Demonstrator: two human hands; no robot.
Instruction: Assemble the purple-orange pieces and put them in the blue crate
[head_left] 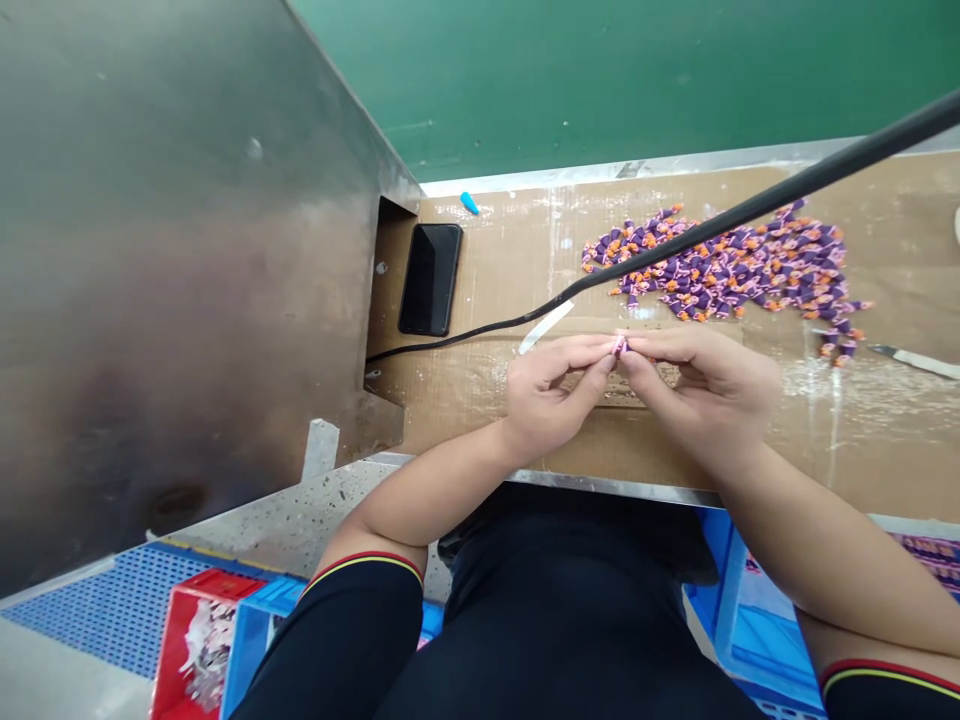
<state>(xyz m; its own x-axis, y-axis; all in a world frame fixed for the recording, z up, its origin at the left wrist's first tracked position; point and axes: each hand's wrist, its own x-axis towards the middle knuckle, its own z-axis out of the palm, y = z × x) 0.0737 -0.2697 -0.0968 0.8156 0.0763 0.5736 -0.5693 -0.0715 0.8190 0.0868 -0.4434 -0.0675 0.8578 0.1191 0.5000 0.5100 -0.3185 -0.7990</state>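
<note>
While your left hand (pixel 551 395) and right hand (pixel 701 400) meet over the brown cardboard bench top (pixel 495 270), both sets of fingertips clamp a tiny pink-and-purple twisted piece (pixel 619 345) between them. The hands are together, and the piece is held above the middle of the bench, too small to make out in detail.

Just beyond your hands, a loose heap of small purple-and-orange twisted pieces (pixel 720 265) spreads toward the right. A narrow white strip (pixel 545 327) lies just beyond your left hand. A thin black cable (pixel 697 232) runs from the left of the bench up across the heap and out at the far right.

Farther left, a black smartphone (pixel 430 280) lies beside a brushed steel panel (pixel 165 250), and a small blue tapered piece (pixel 469 203) sits near the far edge. A steel blade with a pale handle (pixel 915 362) lies at the right, and a green wall (pixel 525 70) rises beyond the bench.

Nearer you, your black sleeves with red-and-yellow cuffs (pixel 360 590) cross the bench edge. Below it, a red crate holding white scraps (pixel 195 640) stands at the left, and a blue tray (pixel 757 620) sits at the right.
</note>
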